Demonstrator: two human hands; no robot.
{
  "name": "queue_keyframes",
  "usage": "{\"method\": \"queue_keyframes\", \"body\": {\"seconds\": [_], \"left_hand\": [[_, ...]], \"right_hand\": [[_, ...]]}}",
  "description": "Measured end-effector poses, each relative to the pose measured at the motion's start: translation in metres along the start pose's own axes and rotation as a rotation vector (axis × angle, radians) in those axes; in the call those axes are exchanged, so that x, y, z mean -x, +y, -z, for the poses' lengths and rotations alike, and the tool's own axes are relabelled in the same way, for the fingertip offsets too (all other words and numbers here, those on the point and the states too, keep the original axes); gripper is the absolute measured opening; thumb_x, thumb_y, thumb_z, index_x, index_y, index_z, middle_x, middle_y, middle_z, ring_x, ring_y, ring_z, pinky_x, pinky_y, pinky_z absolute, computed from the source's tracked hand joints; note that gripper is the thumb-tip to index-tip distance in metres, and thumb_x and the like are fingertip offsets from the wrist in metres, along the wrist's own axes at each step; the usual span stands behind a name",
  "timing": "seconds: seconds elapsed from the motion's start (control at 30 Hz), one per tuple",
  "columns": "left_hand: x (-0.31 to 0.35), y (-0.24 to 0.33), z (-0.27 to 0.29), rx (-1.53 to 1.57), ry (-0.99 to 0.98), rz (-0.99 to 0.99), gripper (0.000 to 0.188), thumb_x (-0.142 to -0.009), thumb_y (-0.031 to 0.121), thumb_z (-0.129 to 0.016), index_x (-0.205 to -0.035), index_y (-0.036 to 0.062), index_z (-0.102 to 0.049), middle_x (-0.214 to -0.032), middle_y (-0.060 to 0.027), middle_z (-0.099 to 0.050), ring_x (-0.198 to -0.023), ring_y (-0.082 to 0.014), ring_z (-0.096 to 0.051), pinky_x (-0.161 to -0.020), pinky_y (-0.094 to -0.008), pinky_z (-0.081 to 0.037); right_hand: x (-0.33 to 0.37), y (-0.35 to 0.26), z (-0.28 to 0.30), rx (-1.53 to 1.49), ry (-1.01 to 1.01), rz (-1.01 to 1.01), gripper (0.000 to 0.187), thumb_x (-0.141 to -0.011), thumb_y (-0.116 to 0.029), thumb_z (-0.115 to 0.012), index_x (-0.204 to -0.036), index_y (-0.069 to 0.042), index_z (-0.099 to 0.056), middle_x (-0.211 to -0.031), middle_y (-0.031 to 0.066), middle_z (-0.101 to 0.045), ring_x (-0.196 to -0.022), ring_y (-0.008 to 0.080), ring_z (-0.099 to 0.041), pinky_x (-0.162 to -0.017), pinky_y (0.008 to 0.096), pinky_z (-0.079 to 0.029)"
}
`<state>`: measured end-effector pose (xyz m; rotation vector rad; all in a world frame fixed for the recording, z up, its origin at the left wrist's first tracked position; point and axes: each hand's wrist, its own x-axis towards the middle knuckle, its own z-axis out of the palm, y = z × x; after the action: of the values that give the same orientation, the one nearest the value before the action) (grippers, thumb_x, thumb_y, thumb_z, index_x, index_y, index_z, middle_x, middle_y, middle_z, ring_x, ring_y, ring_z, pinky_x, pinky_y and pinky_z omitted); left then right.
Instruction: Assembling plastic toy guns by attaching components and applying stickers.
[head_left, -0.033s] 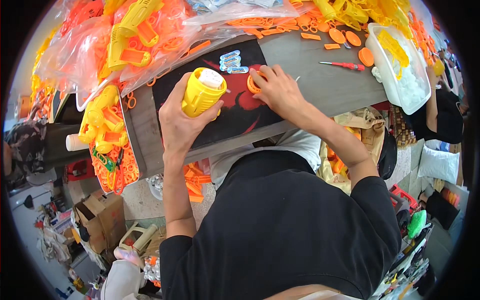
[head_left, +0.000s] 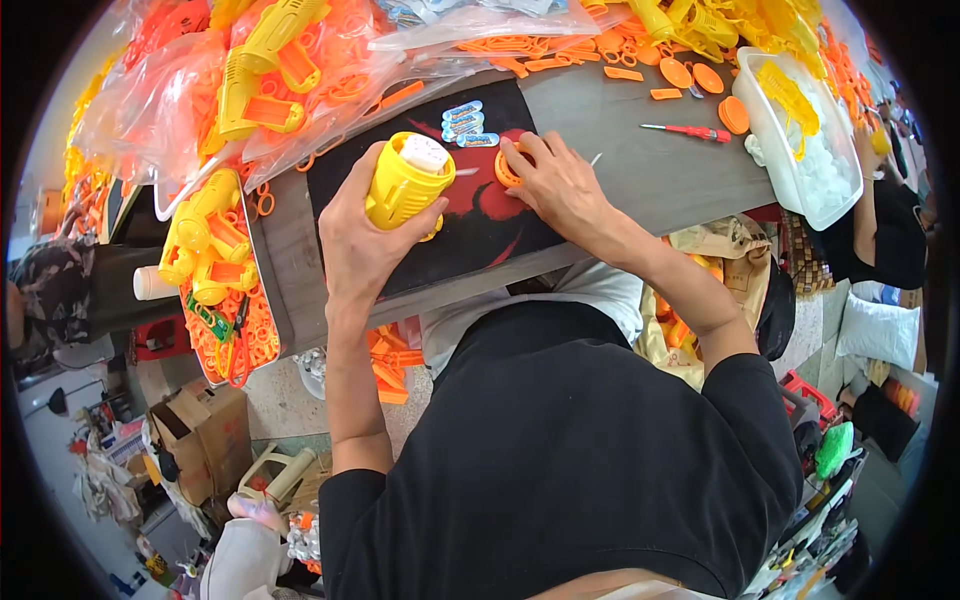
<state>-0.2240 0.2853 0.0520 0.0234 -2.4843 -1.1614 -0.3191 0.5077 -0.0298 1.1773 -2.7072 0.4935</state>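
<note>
My left hand (head_left: 358,235) is wrapped round a yellow plastic cylinder-shaped housing (head_left: 400,195), held upright with a slight tilt above the dark mat. A white speckled insert (head_left: 424,153) fills its top opening. My right hand (head_left: 562,185) has its fingertips closed on a round orange plastic ring (head_left: 507,170) that lies on the mat; part of the ring is hidden under the fingers. Just beyond both hands are several small blue-and-white stickers (head_left: 463,122). The black and red mat (head_left: 470,245) lies beneath all of these.
Clear bags of orange parts (head_left: 170,110) and yellow gun-shaped shells (head_left: 268,40) crowd the far left. A tray of orange parts (head_left: 262,335) stands at left. Farther right are a red screwdriver (head_left: 690,131), orange discs (head_left: 708,78) and a white bin (head_left: 835,205).
The yellow housing has shifted very slightly in my left hand, and a pale sliver at its right side shows longer. My right hand stays on the orange ring.
</note>
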Motion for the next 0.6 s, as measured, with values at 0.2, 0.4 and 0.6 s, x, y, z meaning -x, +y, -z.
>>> {"method": "queue_keyframes", "body": {"seconds": [0.2,0.4,0.6], "left_hand": [[-0.013,0.007,-0.013,0.01,-0.096,-0.09,0.064,-0.067,0.023,-0.087,-0.12,-0.0008,-0.061,-0.103,-0.0162,-0.07,-0.092,-0.0253,-0.071,-0.082,-0.0336,-0.055],[-0.032,0.019,-0.043,-0.003,-0.166,-0.182,0.068,-0.067,0.036,-0.086,-0.121,0.0016,-0.062,-0.1,-0.0171,-0.071,-0.086,-0.0306,-0.07,-0.076,-0.0366,-0.056],[-0.05,0.017,-0.045,0.029,-0.271,-0.168,0.064,-0.069,0.036,-0.084,-0.12,0.0031,-0.063,-0.094,-0.0138,-0.072,-0.082,-0.0268,-0.071,-0.075,-0.034,-0.055]], "right_hand": [[-0.021,0.019,0.073,-1.117,-0.164,-0.204,0.056,-0.089,-0.021,-0.07,-0.141,-0.01,-0.052,-0.128,0.003,-0.061,-0.108,0.0123,-0.055,-0.085,0.0293,-0.049],[-0.027,0.023,0.097,-0.931,-0.116,0.061,0.053,-0.089,-0.027,-0.07,-0.137,-0.012,-0.057,-0.13,0.0041,-0.059,-0.113,0.0141,-0.054,-0.093,0.0279,-0.044],[-0.037,0.034,0.092,-1.008,-0.124,-0.036,0.046,-0.095,-0.029,-0.065,-0.138,-0.013,-0.057,-0.11,0.0028,-0.066,-0.097,0.0092,-0.057,-0.088,0.0267,-0.047]]}}
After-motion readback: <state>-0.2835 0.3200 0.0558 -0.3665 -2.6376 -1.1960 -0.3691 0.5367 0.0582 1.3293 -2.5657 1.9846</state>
